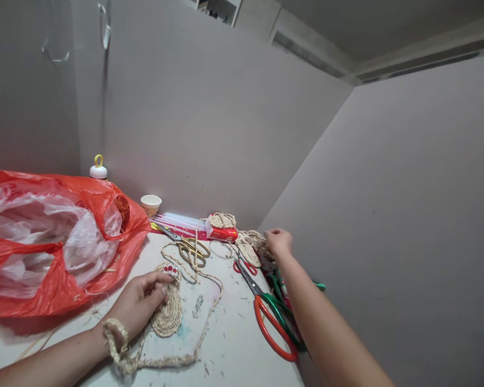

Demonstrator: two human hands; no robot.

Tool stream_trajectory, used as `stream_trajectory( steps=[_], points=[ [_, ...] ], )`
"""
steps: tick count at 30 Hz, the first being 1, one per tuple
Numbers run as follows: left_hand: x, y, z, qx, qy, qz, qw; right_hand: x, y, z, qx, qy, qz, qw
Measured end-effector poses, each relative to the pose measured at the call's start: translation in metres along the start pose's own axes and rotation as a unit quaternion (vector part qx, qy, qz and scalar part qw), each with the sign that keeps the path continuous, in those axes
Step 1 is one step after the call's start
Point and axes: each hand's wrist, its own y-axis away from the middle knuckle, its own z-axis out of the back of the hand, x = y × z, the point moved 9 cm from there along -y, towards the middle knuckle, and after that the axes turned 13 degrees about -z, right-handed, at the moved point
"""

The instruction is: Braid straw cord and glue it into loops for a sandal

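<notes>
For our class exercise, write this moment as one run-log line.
Left hand: holds beaded rope coil | Right hand: at rope bundle, grip unclear | Nearby: orange-and-green scissors, red bag, cup

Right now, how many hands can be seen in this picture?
2: the left hand, touching the beaded coil; the right hand, farther forward, beside the braided pieces. No other hand shows.

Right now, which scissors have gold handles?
The leftmost scissors, nearest the paper cup; the others, closer to the right hand, show reddish or green handles.
</notes>
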Motion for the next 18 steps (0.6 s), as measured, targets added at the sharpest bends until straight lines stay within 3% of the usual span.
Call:
stream_trajectory(
  steps=[3,10,14,18],
  points=[
    [-0.002,0.001,0.001,-0.006,0.0,0.001,1.0,-0.025,-0.01,0.017,0.002,0.102,-0.052,0.993],
    [-0.002,0.0,0.0,0.001,-0.003,0.011,1.0,-0.034,-0.016,0.0,0.006,0.211,-0.061,0.976],
    [-0.001,-0.001,-0.002,0.012,0.005,0.006,1.0,-0.012,-0.01,0.022,-0.049,0.208,-0.021,0.977],
    [0.0,0.001,-0.001,0.002,0.008,0.001,1.0,0.036,0.023,0.037,-0.051,0.18,0.093,0.978]
  ],
)
